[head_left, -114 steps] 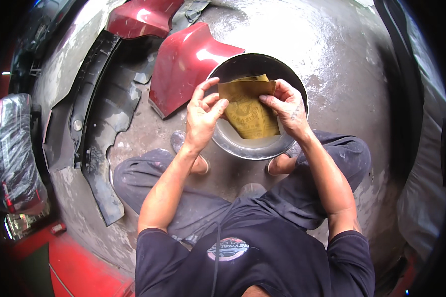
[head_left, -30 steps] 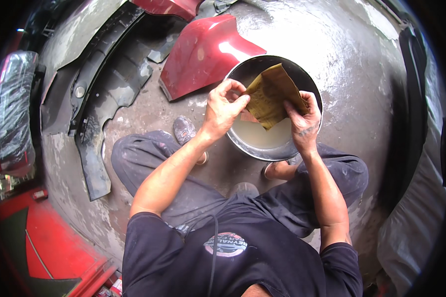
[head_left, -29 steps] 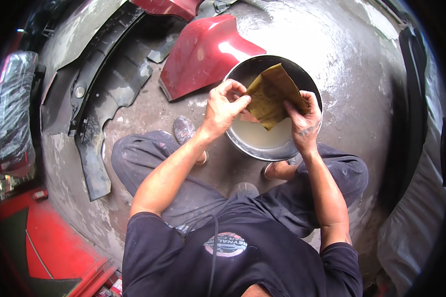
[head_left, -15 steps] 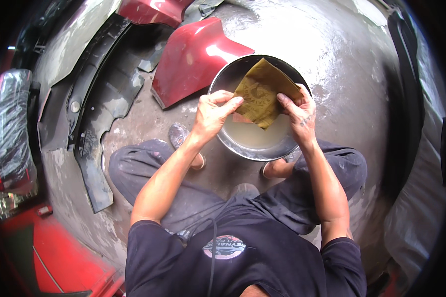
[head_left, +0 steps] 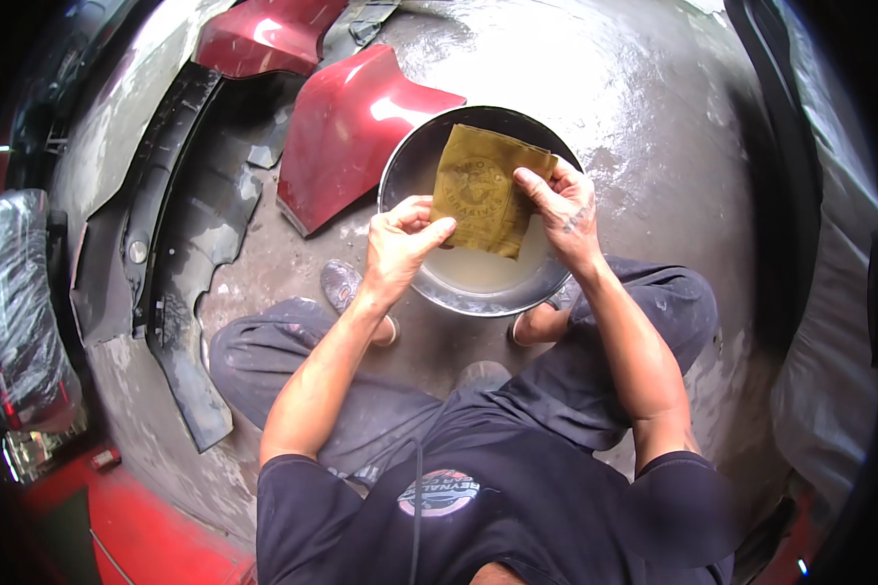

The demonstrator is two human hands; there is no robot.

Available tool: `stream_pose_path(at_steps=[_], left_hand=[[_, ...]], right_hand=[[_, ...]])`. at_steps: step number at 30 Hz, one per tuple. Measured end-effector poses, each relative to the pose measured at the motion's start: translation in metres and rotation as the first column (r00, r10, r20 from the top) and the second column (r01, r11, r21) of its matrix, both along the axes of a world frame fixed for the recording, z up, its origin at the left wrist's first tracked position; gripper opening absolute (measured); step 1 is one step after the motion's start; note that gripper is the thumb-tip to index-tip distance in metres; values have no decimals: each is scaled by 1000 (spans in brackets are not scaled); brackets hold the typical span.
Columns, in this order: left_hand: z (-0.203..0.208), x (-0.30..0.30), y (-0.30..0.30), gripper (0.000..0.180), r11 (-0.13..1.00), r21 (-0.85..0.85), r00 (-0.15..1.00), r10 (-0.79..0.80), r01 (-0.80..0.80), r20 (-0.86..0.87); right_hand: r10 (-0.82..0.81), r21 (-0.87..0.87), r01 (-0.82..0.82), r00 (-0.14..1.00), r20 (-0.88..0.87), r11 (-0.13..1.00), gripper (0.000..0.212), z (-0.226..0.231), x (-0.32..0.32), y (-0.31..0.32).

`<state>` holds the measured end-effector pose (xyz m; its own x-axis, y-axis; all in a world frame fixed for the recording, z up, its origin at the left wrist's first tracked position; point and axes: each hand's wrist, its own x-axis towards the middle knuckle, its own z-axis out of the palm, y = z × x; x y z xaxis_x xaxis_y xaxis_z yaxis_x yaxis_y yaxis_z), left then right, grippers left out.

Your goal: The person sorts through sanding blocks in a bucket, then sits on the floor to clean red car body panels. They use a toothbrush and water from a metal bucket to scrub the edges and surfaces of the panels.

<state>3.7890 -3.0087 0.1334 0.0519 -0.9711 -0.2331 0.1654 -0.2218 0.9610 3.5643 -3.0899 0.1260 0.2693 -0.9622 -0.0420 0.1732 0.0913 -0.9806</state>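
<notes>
A mustard-brown sheet of sandpaper (head_left: 482,195), its printed back facing up, is held between my two hands over a black round basin (head_left: 407,174). My left hand (head_left: 398,246) pinches its lower left edge between thumb and fingers. At the upper right corner, my right hand (head_left: 566,210) grips it with the thumb on top. Cloudy water (head_left: 483,273) lies in the basin below, partly hidden by the sheet.
Beyond the basin to the left lies a glossy red car body panel (head_left: 346,127), with another red panel (head_left: 268,34) behind it. A long black plastic car part (head_left: 180,244) stretches along the left. Grey sheeting (head_left: 829,370) hangs at the right.
The sandpaper has turned from a diamond tilt to nearly square, its print now plainer. Both hands have shifted slightly left in the picture. The reddish block seen in the basin is now hidden.
</notes>
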Motion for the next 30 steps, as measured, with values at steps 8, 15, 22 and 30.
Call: stream_pose_path(at_steps=[8, 15, 22, 30], left_hand=[[0, 0, -1, 15, 998, 59, 1000, 11, -12, 17], [-7, 1, 3, 9, 998, 20, 995, 64, -66, 76], [-9, 1, 1, 11, 999, 19, 994, 37, -39, 98], [-17, 2, 4, 15, 999, -34, 997, 23, -21, 69]], right_hand=[[24, -4, -24, 1000, -13, 1000, 28, 4, 0, 0], [-81, 27, 85, 991, -107, 996, 24, 3, 3, 3], [-157, -64, 149, 977, -147, 987, 19, -10, -1, 0], [-140, 79, 147, 986, -93, 986, 24, -4, -5, -4]])
